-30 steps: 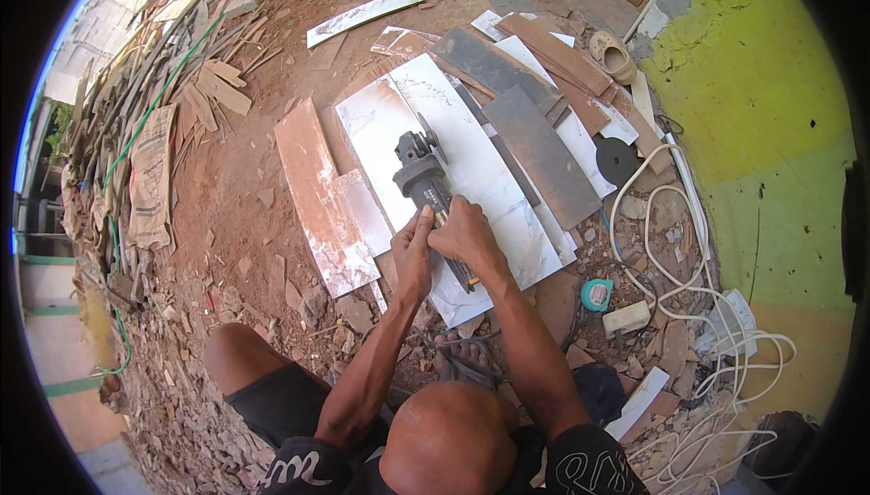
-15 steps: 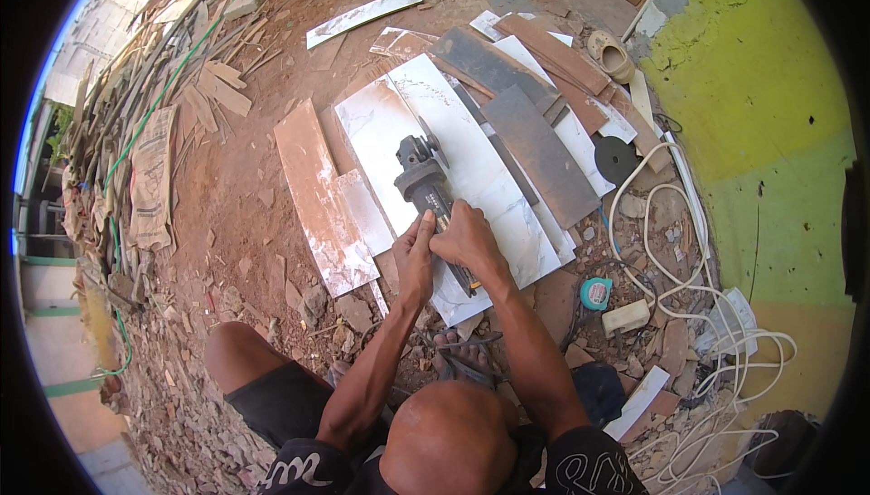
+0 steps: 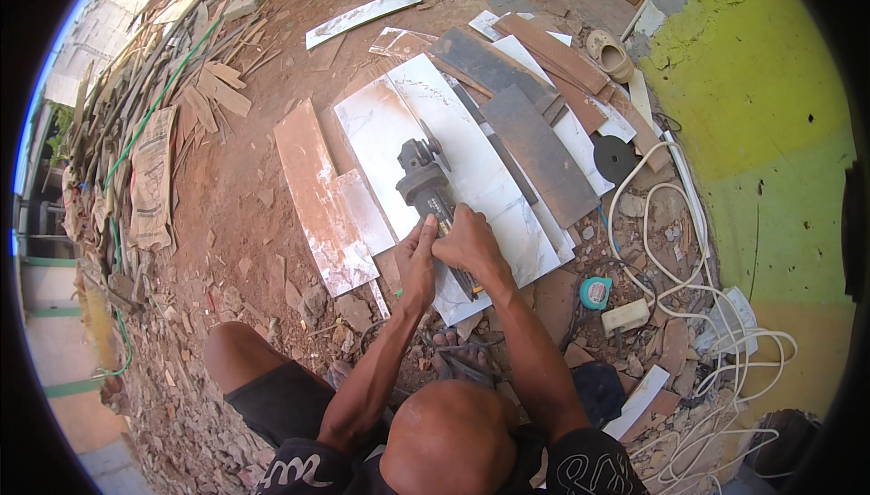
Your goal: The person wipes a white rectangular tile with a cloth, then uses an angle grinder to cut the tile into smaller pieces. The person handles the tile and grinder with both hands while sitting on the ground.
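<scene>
A dark angle grinder [image 3: 430,189] lies lengthwise over a white marbled tile [image 3: 494,223], with its disc at the far end against the tile. My left hand [image 3: 416,257] is wrapped around the near left side of the grinder's body. From the right, my right hand [image 3: 470,241] grips the same body, close beside the left. A thin line runs along the tile on the far side of the disc, and reddish dust lies near the tile's far end. Where the disc meets the tile is partly hidden by the grinder's head.
Dusty brown tile pieces [image 3: 313,196] lie left, and grey tile pieces [image 3: 535,155] lie right. A black disc [image 3: 615,160], a teal tape measure [image 3: 594,293], a pale power socket block [image 3: 625,317] and looped white cable [image 3: 671,286] are near the green wall [image 3: 770,223]. Rubble [image 3: 208,395] covers the ground.
The grinder has slid slightly toward me along the tile, its head now a little nearer. Both hands keep their grip on it.
</scene>
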### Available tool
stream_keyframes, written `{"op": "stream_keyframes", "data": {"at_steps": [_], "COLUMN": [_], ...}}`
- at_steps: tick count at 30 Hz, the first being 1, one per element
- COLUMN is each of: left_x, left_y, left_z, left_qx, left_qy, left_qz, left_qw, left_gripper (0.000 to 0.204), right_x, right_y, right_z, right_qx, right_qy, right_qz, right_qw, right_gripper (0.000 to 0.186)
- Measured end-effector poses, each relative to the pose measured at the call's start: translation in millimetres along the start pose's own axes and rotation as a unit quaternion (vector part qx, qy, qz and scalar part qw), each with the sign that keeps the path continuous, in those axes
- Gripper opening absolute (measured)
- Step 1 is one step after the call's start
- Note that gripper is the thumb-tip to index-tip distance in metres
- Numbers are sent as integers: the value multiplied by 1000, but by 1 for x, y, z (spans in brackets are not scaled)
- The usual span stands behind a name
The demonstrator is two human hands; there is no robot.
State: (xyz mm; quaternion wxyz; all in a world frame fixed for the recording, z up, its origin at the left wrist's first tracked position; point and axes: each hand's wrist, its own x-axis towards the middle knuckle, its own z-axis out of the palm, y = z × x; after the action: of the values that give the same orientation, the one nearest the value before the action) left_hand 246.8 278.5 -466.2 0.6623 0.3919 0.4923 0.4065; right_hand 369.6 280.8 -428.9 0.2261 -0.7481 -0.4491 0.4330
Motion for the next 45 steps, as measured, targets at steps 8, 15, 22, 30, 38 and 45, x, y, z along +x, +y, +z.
{"op": "stream_keyframes", "data": {"at_steps": [8,15,22,30,38,45], "left_x": [-4,-9,-10,-12,6,32], "left_y": [-2,-2,-12,-12,1,1], "left_z": [4,5,2,5,1,-8], "left_qx": [-11,-3,-15,-30,-15,-19], "left_qy": [8,10,4,16,7,22], "left_qz": [-7,-10,-16,-17,-5,8], "left_qw": [1000,1000,1000,999,1000,1000], "left_gripper": [41,40,40,40,40,41], "right_x": [-4,-8,-10,-15,3,22], "right_y": [2,4,9,9,-2,-13], "right_z": [-1,-1,-1,0,3,0], "right_qx": [4,13,15,21,12,28], "right_qy": [-4,-1,-10,10,29,19], "right_qz": [10,9,0,-11,-20,-30], "right_qw": [1000,1000,1000,1000,999,999], "right_gripper": [50,51,53,52,44,52]}}
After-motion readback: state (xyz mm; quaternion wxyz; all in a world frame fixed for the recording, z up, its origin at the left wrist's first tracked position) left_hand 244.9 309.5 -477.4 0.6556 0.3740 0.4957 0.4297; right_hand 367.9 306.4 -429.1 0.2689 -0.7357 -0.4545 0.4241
